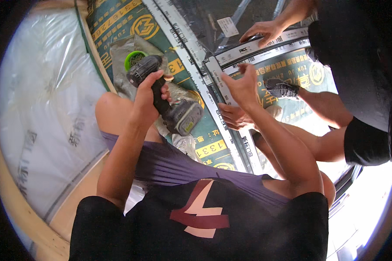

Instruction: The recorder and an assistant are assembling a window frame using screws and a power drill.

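My left hand [149,96] is wrapped round the grip of a dark cordless drill [143,69], its grey battery pack toward me. My right hand [244,87] is above the corner of a dark window or door frame [220,80] covered with white printed protective tape. Its thumb and forefinger are apart, and nothing shows between them. A co-worker's hand [263,32] rests on the far frame bar. Another hand [233,116], seemingly the co-worker's, touches the near bar beneath my right forearm.
A bright green round container [136,60] with small dark pieces sits on a crumpled grey bag [117,54]. Green printed sheeting [211,148] covers the floor. Plastic-wrapped panels [48,108] stand at left. The co-worker's shoe [281,88] is beside the frame.
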`<state>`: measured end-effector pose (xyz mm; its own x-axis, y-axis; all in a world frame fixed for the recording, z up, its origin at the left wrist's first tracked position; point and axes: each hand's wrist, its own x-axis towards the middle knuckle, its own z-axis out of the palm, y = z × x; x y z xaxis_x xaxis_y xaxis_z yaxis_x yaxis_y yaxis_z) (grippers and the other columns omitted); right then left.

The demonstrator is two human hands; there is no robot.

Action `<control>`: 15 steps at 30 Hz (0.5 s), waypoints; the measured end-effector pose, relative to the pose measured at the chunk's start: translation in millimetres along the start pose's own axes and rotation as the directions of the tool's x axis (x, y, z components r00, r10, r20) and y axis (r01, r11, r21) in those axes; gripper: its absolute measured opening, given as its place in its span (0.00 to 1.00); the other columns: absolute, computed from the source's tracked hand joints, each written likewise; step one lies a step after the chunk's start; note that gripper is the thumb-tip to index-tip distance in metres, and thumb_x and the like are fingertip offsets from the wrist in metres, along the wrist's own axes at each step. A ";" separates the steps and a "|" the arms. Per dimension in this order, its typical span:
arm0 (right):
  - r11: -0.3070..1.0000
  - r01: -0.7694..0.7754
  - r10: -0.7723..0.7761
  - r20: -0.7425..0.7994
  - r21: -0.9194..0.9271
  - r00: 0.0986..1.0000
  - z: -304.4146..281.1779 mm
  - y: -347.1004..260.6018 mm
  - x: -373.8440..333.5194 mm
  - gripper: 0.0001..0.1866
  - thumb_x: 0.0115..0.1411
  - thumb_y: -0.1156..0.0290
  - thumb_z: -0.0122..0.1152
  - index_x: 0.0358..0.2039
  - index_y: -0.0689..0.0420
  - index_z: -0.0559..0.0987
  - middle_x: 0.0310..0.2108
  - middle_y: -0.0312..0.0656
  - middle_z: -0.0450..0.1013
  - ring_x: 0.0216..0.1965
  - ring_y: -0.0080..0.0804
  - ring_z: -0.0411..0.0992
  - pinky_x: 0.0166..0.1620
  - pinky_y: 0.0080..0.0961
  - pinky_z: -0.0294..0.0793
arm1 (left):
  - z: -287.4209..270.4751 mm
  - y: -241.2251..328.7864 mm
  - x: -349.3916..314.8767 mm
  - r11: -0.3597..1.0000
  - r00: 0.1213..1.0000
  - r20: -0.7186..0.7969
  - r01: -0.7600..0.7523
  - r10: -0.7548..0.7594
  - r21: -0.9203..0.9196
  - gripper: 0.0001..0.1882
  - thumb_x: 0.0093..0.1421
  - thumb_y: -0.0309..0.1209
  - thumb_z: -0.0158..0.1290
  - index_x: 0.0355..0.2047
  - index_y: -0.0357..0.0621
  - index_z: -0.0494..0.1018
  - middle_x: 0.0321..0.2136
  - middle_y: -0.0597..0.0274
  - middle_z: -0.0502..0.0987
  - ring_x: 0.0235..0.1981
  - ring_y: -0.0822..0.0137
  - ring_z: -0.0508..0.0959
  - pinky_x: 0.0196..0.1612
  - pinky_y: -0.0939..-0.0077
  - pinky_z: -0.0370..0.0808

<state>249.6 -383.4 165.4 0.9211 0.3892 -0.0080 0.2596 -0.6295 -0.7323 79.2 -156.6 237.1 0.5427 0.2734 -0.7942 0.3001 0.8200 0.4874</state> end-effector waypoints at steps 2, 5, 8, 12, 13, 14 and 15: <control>0.961 -0.264 0.271 0.431 -0.077 0.861 -5.9 2.0 -1.2 0.42 0.48 0.49 0.77 0.53 0.68 0.71 0.55 0.62 0.69 0.57 0.57 0.69 0.59 0.49 0.69 | 0.7 2.1 15.2 0.999 0.999 -0.024 -0.040 0.040 0.020 0.17 0.65 0.43 0.59 0.43 0.41 0.77 0.21 0.68 0.69 0.21 0.72 0.68 0.29 0.73 0.70; 0.990 -0.045 0.095 0.388 -0.135 0.917 2.9 -2.6 -30.0 0.47 0.53 0.46 0.73 0.64 0.65 0.68 0.58 0.62 0.68 0.60 0.59 0.68 0.63 0.47 0.70 | 6.7 6.7 27.0 0.974 0.975 -0.153 -0.130 0.159 0.184 0.14 0.64 0.39 0.61 0.42 0.41 0.78 0.21 0.68 0.69 0.21 0.72 0.69 0.27 0.70 0.72; 0.993 -0.059 0.095 0.370 -0.105 0.924 8.5 -10.6 -38.6 0.49 0.53 0.44 0.73 0.66 0.63 0.68 0.58 0.62 0.68 0.62 0.58 0.66 0.65 0.44 0.68 | 5.2 4.8 39.2 0.952 0.964 -0.187 -0.131 0.188 0.277 0.16 0.65 0.42 0.59 0.42 0.42 0.79 0.22 0.69 0.70 0.22 0.70 0.70 0.29 0.68 0.71; 0.992 -0.111 0.129 0.411 -0.066 0.903 3.5 9.9 -29.8 0.51 0.50 0.43 0.75 0.66 0.63 0.68 0.60 0.63 0.66 0.65 0.59 0.65 0.66 0.43 0.67 | 16.7 3.9 35.5 0.944 0.972 -0.176 -0.092 0.153 0.316 0.15 0.65 0.41 0.59 0.41 0.42 0.79 0.22 0.69 0.69 0.22 0.70 0.70 0.30 0.70 0.71; 0.980 -0.198 0.173 0.532 -0.012 0.829 0.2 18.3 -24.0 0.50 0.51 0.43 0.76 0.66 0.63 0.69 0.62 0.60 0.67 0.63 0.54 0.68 0.65 0.42 0.69 | 14.6 3.7 35.7 0.956 0.978 -0.163 -0.082 0.132 0.282 0.15 0.64 0.40 0.60 0.42 0.41 0.78 0.22 0.69 0.69 0.22 0.71 0.69 0.30 0.70 0.72; 0.979 -0.203 0.176 0.525 -0.005 0.833 1.8 26.5 -22.8 0.50 0.51 0.43 0.76 0.66 0.63 0.69 0.62 0.60 0.67 0.63 0.54 0.68 0.65 0.42 0.69 | 16.0 3.6 34.1 0.966 0.982 -0.151 -0.073 0.112 0.247 0.14 0.64 0.39 0.61 0.42 0.41 0.78 0.22 0.69 0.69 0.22 0.72 0.69 0.30 0.71 0.72; 0.946 -0.281 0.155 0.531 0.164 0.833 5.3 33.8 -23.1 0.49 0.51 0.45 0.75 0.66 0.63 0.70 0.59 0.59 0.71 0.60 0.51 0.72 0.62 0.40 0.71 | 17.9 3.1 33.0 0.965 0.979 -0.174 -0.059 0.106 0.254 0.15 0.65 0.40 0.58 0.42 0.41 0.79 0.22 0.69 0.69 0.22 0.71 0.69 0.32 0.71 0.71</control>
<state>235.6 -410.1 137.2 0.6536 0.5834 -0.4821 -0.0609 -0.5944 -0.8019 112.1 -154.1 218.9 0.4267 0.4417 -0.7892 0.4571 0.6476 0.6096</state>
